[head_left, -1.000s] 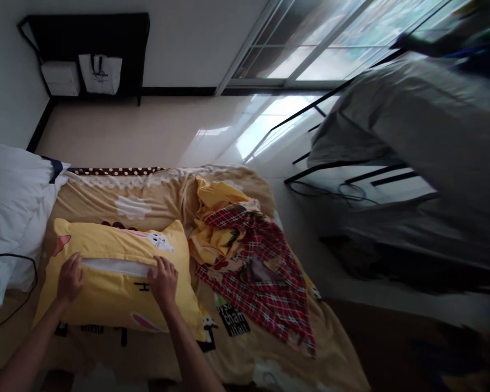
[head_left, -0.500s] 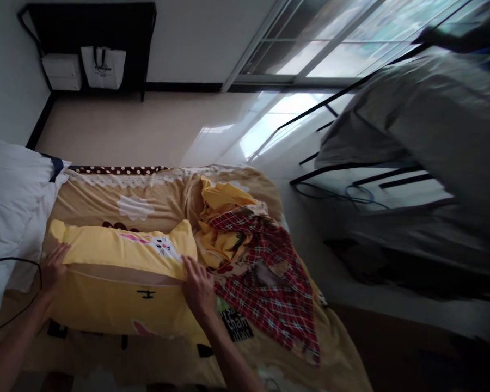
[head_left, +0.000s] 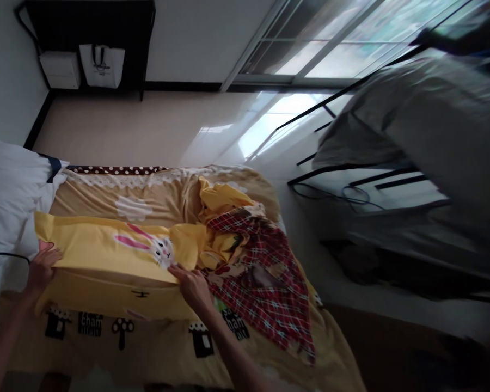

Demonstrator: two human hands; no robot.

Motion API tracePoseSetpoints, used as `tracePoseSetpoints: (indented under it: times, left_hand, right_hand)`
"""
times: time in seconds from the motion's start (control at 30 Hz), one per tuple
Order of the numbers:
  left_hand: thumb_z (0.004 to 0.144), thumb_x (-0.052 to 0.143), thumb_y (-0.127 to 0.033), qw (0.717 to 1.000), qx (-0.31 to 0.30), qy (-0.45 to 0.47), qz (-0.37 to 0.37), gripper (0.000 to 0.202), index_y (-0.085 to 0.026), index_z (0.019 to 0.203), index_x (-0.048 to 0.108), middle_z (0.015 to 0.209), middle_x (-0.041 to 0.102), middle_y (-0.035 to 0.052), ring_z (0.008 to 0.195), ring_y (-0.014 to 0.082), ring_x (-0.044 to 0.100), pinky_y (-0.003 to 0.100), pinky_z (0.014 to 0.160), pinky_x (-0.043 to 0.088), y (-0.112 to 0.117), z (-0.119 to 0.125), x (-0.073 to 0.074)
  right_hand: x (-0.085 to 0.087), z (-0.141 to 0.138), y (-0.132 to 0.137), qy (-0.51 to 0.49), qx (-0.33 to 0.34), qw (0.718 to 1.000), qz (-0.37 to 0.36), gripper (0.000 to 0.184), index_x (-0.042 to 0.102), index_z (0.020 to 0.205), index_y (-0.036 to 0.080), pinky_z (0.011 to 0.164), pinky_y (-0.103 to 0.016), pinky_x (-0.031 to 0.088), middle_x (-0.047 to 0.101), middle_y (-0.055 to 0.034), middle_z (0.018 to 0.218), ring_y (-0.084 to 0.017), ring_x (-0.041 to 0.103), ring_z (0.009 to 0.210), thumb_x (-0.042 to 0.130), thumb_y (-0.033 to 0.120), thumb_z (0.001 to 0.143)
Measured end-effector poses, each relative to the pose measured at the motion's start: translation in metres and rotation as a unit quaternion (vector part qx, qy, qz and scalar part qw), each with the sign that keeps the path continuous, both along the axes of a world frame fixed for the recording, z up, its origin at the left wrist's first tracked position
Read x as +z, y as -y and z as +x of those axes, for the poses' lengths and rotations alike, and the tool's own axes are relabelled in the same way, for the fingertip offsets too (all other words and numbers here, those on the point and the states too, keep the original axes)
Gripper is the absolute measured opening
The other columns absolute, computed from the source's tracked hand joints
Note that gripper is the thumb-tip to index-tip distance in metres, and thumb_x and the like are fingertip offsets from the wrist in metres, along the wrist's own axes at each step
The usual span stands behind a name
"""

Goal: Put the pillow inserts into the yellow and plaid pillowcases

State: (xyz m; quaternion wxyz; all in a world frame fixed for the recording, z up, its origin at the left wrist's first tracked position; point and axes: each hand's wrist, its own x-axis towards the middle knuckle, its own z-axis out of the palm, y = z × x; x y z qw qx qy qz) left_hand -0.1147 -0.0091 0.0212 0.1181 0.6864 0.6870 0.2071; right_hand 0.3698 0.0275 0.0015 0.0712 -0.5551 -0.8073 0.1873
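Yellow pillowcase (head_left: 93, 239) on "cham"-printed blanket (head_left: 155, 348)

This looks like a home bedroom: a bed (head_left: 92, 196) with patterned cover, yellow rabbit-print pillow (head_left: 93, 239), white bedding (head_left: 8, 201).

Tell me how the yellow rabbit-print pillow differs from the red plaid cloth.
The rabbit-print pillow is yellow; the plaid cloth is red with pale lines. The pillow looks padded, while the cloth lies rumpled. The left hand and right hand are both on the pillow; neither grips the cloth. Both things rest on the tan bedspread.
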Motion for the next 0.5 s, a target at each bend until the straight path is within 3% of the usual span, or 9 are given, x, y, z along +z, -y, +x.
tracePoseSetpoints:
  times: [0.13, 0.27, 0.37, 0.43, 0.5]
  left_hand:
    - [0.078, 0.043, -0.028, 1.0, 0.006, -0.003, 0.03, 0.044, -0.018, 0.108, 0.074, 0.118, 0.073, 0.0086, 0.122, 0.0264, 0.062, 0.044, 0.111, 0.043, -0.001, 0.001, 0.001]
    - [0.076, 0.041, -0.027, 0.999, -0.002, -0.02, -0.033, 0.044, -0.022, 0.103, 0.075, 0.111, 0.076, 0.0062, 0.114, 0.0247, 0.067, 0.042, 0.107, 0.047, 0.0, 0.002, 0.003]
    - [0.078, 0.041, -0.028, 0.998, -0.013, -0.028, 0.053, 0.051, -0.016, 0.117, 0.071, 0.124, 0.071, 0.01, 0.13, 0.0253, 0.057, 0.043, 0.115, 0.039, 0.002, -0.002, 0.002]
    - [0.078, 0.04, -0.026, 0.997, 0.01, -0.032, 0.065, 0.054, -0.015, 0.123, 0.068, 0.131, 0.067, 0.0104, 0.134, 0.0248, 0.052, 0.045, 0.117, 0.035, 0.001, -0.006, -0.005]
    - [0.075, 0.038, -0.02, 0.999, 0.024, -0.027, -0.017, 0.058, -0.016, 0.125, 0.067, 0.135, 0.065, 0.0087, 0.133, 0.0235, 0.053, 0.046, 0.117, 0.036, -0.004, -0.008, -0.021]
  right_hand:
    - [0.001, 0.0, -0.005, -0.014, -0.078, 0.995, 0.063, 0.067, 0.063, 0.132, 0.023, 0.1, -0.036, 0.041, 0.063, -0.0066, 0.137, -0.022, 0.054, 0.132, 0.04, -0.002, 0.073]
    - [0.002, 0.002, -0.015, -0.021, -0.028, 0.999, -0.012, 0.062, 0.073, 0.115, 0.026, 0.09, -0.031, 0.046, 0.072, -0.0036, 0.12, -0.019, 0.065, 0.118, 0.042, -0.003, 0.07]
    - [0.003, 0.006, -0.016, -0.04, -0.072, 0.996, 0.047, 0.07, 0.069, 0.123, 0.028, 0.097, -0.034, 0.044, 0.068, -0.0031, 0.13, -0.019, 0.06, 0.126, 0.042, -0.003, 0.067]
    - [0.0, 0.005, -0.012, -0.055, -0.091, 0.992, 0.072, 0.075, 0.063, 0.132, 0.027, 0.102, -0.037, 0.041, 0.061, -0.0039, 0.138, -0.021, 0.052, 0.134, 0.042, -0.003, 0.066]
    - [-0.008, -0.002, -0.01, -0.054, -0.075, 0.996, 0.014, 0.076, 0.063, 0.132, 0.026, 0.099, -0.035, 0.044, 0.061, -0.0044, 0.138, -0.02, 0.051, 0.135, 0.04, -0.003, 0.066]
